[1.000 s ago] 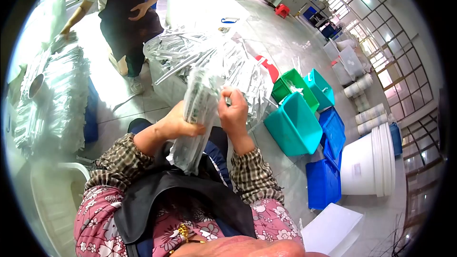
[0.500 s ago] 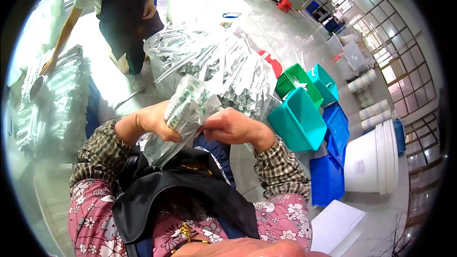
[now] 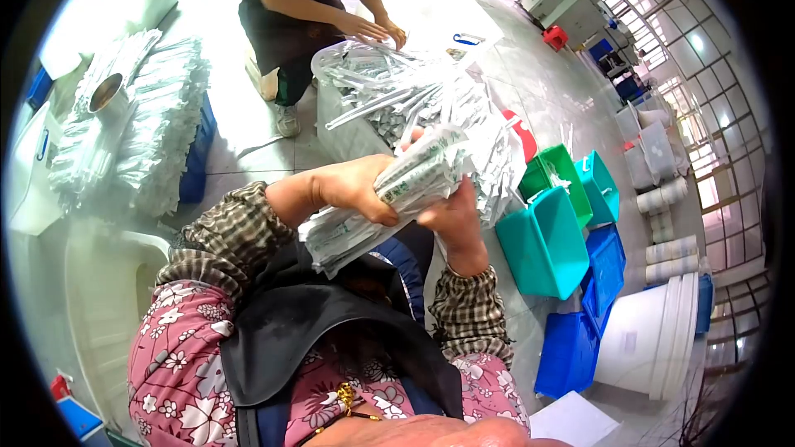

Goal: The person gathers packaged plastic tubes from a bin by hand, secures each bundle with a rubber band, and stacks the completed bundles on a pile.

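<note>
A thick bundle of slim white wrappers with green print (image 3: 426, 172) is held in front of my chest, slanting up to the right. My left hand (image 3: 364, 190) wraps round its middle, thumb on top. At its upper right end, my right hand (image 3: 460, 213) grips it from the side, with some fingers hidden behind the bundle. Just beyond my hands, a large pile of loose slim white wrappers (image 3: 397, 87) heaps over a pale bin (image 3: 333, 120).
A co-worker's hands (image 3: 377, 29) touch the pile's far edge. At left, stacked wrappers (image 3: 170, 128) carry a metal cup (image 3: 108, 95) and rise from a blue crate (image 3: 199, 157). Teal bin (image 3: 546, 248), green bin (image 3: 563, 178), blue bins (image 3: 571, 356) and a white bucket (image 3: 642, 339) stand right.
The bundle has tilted towards the right, and my right hand has moved from beside it to a grip on its upper end. The co-worker has moved from the left stack to the pile.
</note>
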The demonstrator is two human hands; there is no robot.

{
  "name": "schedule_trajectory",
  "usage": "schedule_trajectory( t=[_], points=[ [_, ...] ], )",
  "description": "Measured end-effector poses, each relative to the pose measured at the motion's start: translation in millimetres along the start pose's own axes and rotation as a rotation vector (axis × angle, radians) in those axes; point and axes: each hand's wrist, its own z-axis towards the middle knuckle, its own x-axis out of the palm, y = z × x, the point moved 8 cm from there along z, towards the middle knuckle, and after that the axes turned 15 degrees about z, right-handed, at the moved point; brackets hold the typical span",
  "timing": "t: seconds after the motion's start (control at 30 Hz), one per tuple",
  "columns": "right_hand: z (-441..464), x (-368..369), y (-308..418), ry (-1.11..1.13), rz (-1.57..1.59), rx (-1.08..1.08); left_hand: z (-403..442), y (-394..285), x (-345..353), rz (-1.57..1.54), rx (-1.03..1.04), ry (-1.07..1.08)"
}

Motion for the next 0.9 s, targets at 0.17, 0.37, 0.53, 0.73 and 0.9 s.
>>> schedule_trajectory(
  t=[0.17,0.37,0.53,0.73,0.9],
  points=[
    [4.9,18.8,54.7,0.143,-0.486,-0.180,-7.4,14.5,10.9,0.038,-0.132,0.133],
    [6.5,82.6,35.8,0.797,-1.369,-0.255,1.6,48.2,22.0,0.157,-0.189,0.201],
    [22.3,96.4,37.0,0.743,-1.463,-0.201,-0.7,26.7,-4.0,-0.116,0.082,-0.129],
    [38.7,116.4,52.6,0.721,-1.516,-0.193,4.7,16.9,-18.0,-0.179,0.185,-0.434],
    [31.2,112.9,44.3,0.765,-1.347,-0.117,-0.3,46.8,19.2,-0.421,0.039,-0.378]
  ],
)
